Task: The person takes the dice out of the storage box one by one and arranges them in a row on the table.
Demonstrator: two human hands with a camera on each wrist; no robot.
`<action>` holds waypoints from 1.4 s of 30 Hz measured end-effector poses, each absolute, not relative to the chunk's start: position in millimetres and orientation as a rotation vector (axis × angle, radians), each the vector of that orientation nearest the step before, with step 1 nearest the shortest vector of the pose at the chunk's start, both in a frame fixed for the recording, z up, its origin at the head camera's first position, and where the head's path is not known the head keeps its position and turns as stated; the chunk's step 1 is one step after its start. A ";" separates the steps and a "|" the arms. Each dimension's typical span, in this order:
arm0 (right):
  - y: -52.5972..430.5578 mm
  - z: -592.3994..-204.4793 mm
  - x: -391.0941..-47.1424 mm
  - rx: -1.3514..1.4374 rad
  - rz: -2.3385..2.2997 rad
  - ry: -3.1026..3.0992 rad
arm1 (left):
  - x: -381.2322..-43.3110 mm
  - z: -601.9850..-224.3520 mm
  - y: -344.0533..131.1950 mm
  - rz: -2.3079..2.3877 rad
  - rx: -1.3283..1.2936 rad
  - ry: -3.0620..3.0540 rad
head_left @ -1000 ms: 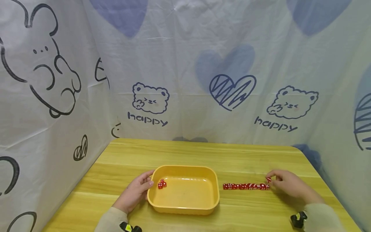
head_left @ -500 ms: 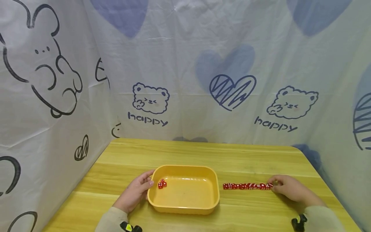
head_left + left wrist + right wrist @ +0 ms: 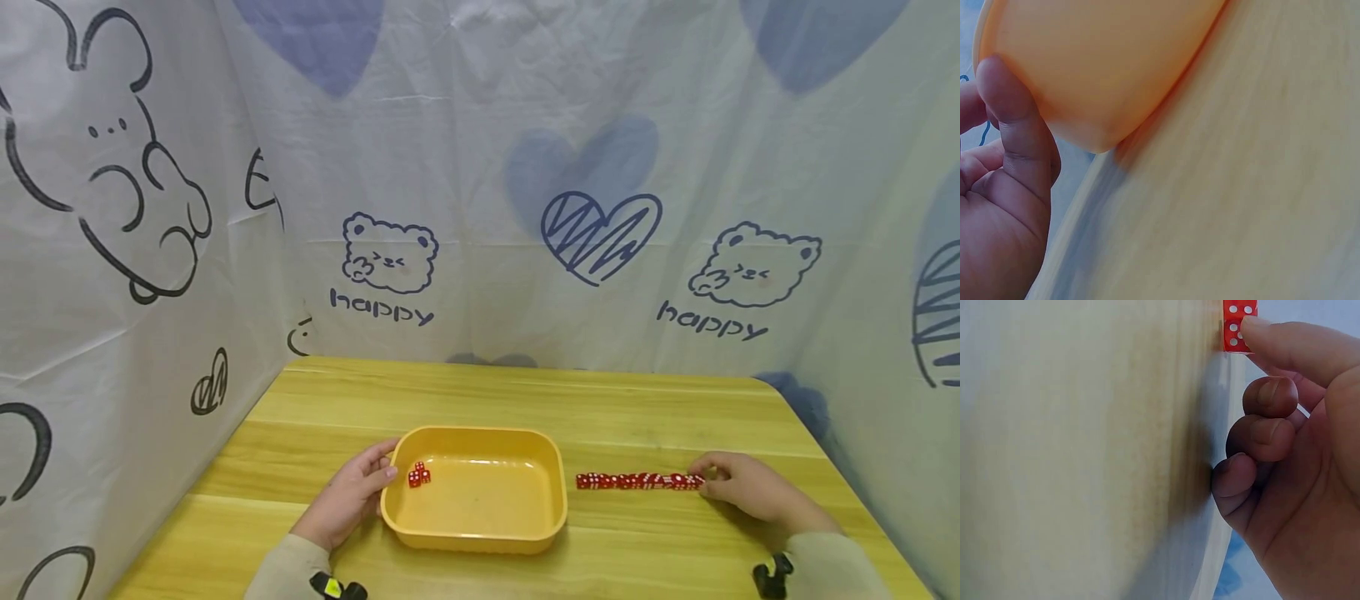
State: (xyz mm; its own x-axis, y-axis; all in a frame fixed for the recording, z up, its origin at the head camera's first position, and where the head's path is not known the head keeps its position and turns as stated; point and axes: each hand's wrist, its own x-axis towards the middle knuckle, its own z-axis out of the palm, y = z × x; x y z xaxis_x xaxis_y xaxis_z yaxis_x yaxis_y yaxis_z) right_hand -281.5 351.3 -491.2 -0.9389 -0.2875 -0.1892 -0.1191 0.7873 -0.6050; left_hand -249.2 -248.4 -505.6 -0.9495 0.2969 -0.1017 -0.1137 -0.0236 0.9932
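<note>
My left hand [image 3: 351, 498] grips the left side of a yellow plastic tub [image 3: 480, 542], its thumb near the rim; the left wrist view shows the thumb against the tub's wall [image 3: 1104, 69]. Inside the tub, at its left end, lie a few red dice [image 3: 418, 476] with white pips. A straight row of several red dice [image 3: 637, 482] runs along the table to the right of the tub. At the row's right end my right hand [image 3: 750, 487] pinches a red die [image 3: 1235, 328] between thumb and forefinger. The other fingers are curled in the right wrist view.
The wood-grain table [image 3: 525, 396] reaches back to a white curtain [image 3: 480, 317] printed with hearts and bears. More of the cloth hangs along the left and right sides. A black strap device [image 3: 772, 575] sits at the right wrist, another [image 3: 337, 587] at the left.
My right hand has lowered the die from just above the row to its right end, and the row is now longer by that die. The left hand and tub have stayed put.
</note>
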 end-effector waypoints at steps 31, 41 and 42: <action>297.2 -467.9 -280.3 -0.420 -0.936 2.764 | -248.3 -506.2 -249.5 2.049 0.201 1.969; 266.1 -457.5 -281.5 -0.547 -0.953 2.747 | -247.7 -506.2 -249.5 2.060 0.196 1.953; 262.8 -456.8 -281.6 -0.555 -0.958 2.745 | -247.7 -506.2 -249.4 2.061 0.193 1.953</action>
State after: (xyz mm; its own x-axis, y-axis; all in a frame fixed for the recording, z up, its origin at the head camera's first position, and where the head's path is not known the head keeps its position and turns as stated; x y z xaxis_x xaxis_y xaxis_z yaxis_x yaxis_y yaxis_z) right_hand -281.6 262.8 -456.8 -0.9137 -0.4036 -0.0470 -0.2867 0.7223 -0.6294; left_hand -247.7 -249.4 -506.2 -0.9475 0.3022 -0.1043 -0.1205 -0.0352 0.9921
